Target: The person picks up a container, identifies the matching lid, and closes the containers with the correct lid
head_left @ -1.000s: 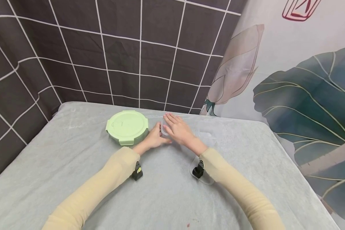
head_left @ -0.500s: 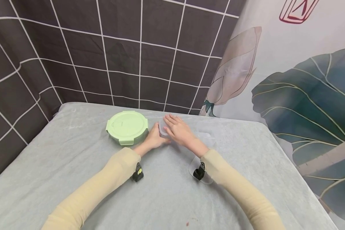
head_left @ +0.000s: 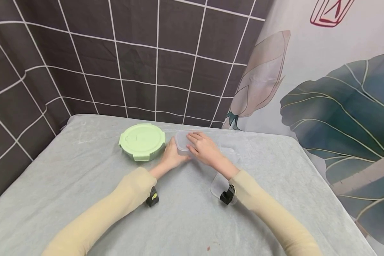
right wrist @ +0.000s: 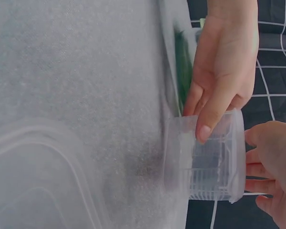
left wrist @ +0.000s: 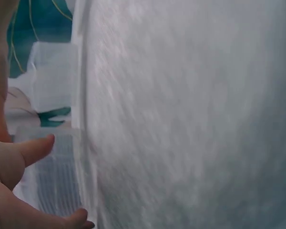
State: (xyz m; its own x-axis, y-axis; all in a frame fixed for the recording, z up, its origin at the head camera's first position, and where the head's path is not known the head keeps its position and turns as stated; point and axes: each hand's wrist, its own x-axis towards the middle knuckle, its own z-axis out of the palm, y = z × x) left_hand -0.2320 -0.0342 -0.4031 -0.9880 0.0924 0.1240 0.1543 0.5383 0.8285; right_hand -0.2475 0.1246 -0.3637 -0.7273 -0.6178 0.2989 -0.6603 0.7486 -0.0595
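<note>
A small clear plastic food container [head_left: 181,142] with a lid on stands at the back of the table. My left hand [head_left: 172,155] grips its near left side; in the right wrist view the thumb lies along the ribbed wall of the container [right wrist: 212,164]. Over its lid [right wrist: 238,157] is my right hand [head_left: 206,150], fingers extended with the fingertips at the lid's surface. The left wrist view has the left hand [left wrist: 19,176] with thumb and a finger spread against the ribbed wall.
Left of the hands stands a round container with a pale green clip lid [head_left: 142,138]. Another clear plastic container [head_left: 228,152] is behind the right wrist. A clear lid [head_left: 217,186] lies on the grey cloth under the right forearm. A dark gridded curtain [head_left: 131,64] hangs behind.
My right hand has slid a little to the right across the lid, uncovering more of it. The left hand keeps its grip on the container.
</note>
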